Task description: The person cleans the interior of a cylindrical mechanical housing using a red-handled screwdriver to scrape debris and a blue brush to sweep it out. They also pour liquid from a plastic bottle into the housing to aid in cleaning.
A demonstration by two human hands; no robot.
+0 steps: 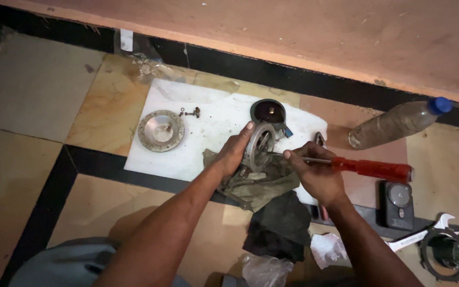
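My left hand grips a round grey metal part standing on edge on a white sheet. My right hand holds a screwdriver with a red handle; its metal shaft points left into the middle of the round part. Behind the part sits a dark round housing. A grey-green rag lies under the part and both hands.
A round metal cover plate and small screws lie on the sheet at left. A capped plastic bottle lies at right. A dark phone, a wrench, a metal ring part and dark cloth lie nearby.
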